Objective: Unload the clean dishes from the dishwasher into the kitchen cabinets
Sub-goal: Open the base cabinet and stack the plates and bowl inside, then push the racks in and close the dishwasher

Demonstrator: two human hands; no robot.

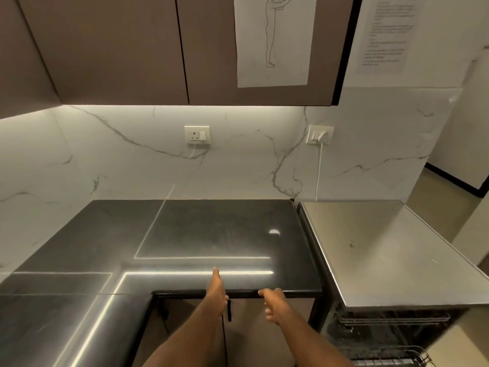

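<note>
- The dishwasher [397, 329] stands open at lower right under a steel top [391, 250]; its wire racks [389, 361] run long-axis left to right.
- The left hand [216, 290] reaches straight-fingered over the black counter [211, 229] edge, empty.
- The right hand [275, 303] hangs loosely curled, empty, before the lower cabinet door [254, 340].

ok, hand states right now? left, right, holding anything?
Left hand: open, fingers straight, reaching over the glossy black stone countertop edge, holding nothing.
Right hand: open, fingers loosely curled, nothing in its grip.
</note>
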